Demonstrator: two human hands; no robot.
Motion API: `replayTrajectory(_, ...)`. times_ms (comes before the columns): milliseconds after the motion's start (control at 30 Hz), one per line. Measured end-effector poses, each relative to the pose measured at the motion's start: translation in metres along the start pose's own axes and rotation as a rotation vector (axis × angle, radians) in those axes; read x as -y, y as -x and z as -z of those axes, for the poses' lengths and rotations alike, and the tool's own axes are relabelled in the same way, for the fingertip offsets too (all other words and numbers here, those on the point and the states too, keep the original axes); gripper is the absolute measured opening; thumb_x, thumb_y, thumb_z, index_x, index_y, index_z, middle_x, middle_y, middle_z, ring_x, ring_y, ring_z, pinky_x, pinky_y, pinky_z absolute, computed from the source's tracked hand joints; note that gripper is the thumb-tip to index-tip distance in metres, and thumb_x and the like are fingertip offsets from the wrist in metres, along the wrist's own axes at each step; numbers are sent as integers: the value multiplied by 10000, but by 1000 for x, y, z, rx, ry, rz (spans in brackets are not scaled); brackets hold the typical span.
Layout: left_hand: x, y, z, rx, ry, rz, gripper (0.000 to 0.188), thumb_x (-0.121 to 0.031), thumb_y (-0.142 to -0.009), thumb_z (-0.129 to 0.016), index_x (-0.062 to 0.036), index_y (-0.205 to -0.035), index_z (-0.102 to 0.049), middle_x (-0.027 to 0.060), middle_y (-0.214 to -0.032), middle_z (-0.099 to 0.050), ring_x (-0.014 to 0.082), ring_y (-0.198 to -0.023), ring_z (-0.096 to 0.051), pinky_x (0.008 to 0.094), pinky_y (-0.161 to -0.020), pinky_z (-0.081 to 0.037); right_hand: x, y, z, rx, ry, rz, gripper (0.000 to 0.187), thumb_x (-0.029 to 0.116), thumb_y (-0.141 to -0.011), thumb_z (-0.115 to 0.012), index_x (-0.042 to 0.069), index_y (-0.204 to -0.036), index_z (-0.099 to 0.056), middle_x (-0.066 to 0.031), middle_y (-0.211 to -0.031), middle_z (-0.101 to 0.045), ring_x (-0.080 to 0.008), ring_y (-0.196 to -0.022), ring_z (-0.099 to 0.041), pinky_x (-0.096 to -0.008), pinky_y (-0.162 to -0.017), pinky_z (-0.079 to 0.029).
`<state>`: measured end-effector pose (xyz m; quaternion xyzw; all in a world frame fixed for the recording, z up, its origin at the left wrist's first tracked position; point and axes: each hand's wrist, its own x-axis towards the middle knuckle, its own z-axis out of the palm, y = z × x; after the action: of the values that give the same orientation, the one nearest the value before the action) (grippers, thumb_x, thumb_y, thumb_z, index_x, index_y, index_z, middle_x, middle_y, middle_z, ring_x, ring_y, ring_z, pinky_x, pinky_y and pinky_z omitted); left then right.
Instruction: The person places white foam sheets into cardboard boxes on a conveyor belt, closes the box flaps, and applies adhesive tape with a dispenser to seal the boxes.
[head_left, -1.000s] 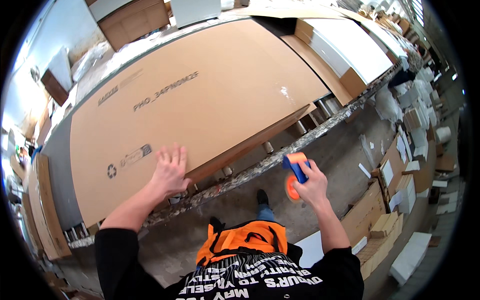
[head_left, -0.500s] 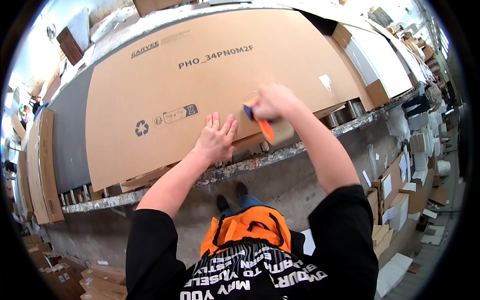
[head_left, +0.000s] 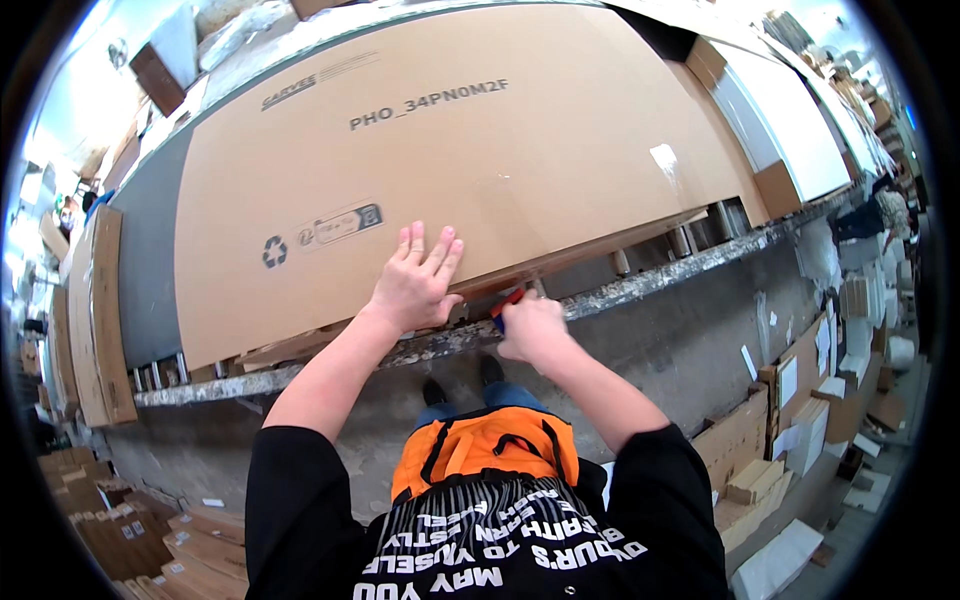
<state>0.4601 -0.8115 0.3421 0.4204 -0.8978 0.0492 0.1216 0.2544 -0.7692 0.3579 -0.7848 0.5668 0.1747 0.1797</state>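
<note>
Largest before us is a long roller conveyor with a chipped, mottled grey rail (head_left: 640, 288), running crosswise over a bare grey floor (head_left: 640, 350). On it lies a long, flat, brown cardboard box (head_left: 430, 180), its broad top face up with dark print and a recycling mark, its near side just inside the rail. Beyond its right end we see an open brown carton holding flat white panels (head_left: 785, 110); past its left end come a smooth dark grey sheet-like surface (head_left: 150, 270) and then upright brown cartons (head_left: 95, 320). Several bare metal rollers (head_left: 685, 240) show between the box and the rail on the right.

Nearer, we wear a black short-sleeved top with white lettering (head_left: 490, 540) and a bright orange cloth apron or pouch with black straps (head_left: 490, 445) at the waist.

Our left hand (head_left: 418, 275) rests palm down on the box by its near edge, fingers extended and slightly apart, thumb out to the side. Our right hand (head_left: 535, 325), a little blurred, is just beside it, closed around a small blue and red-orange plastic tape dispenser (head_left: 507, 306). That dispenser sits at the near side of the box, mostly hidden by the fingers; we cannot tell whether it touches the cardboard.
</note>
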Motion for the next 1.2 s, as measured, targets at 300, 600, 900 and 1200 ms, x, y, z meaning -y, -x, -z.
replayTrajectory(300,107,182,117,-486,34,647,504,-102,-785,-749,-16,-1253,-583,153,-1245,-621,289,-1123,-608,359,-908,-523,-48,-24,54,-608,-1582,195,624,80,-757,-670,-9,-1355,-513,-82,-1130,-640,-147,-1026,-585,-292,-909,-468)
replayTrajectory(600,148,332,75,-682,2034,1197,445,-371,-926,-604,-53,-1231,-546,93,-1142,-626,245,-1068,-585,393,-933,-473,170,4,-29,-1194,-972,-242,801,229,-750,-807,-23,-1391,-397,-119,-1105,-495,-259,-973,-465,-395,-909,-415)
replayTrajectory(900,144,290,94,-998,1917,1036,331,-234,-922,-637,-47,-1188,-578,76,-1098,-650,216,-1047,-610,377,-862,-507,309,-83,-69,-838,-1514,-599,1376,266,-557,-912,13,-1488,69,-288,-1491,-139,-417,-1354,-227,-498,-1133,-223)
replayTrajectory(1200,131,287,156,-101,191,451,842,-418,-594,-849,-23,-1273,-546,263,-1273,-547,386,-1187,-520,553,-1000,-410,315,-92,-100,-963,-1470,-548,1283,218,-610,-869,-27,-1481,41,-300,-1507,-101,-419,-1371,-206,-473,-1149,-180)
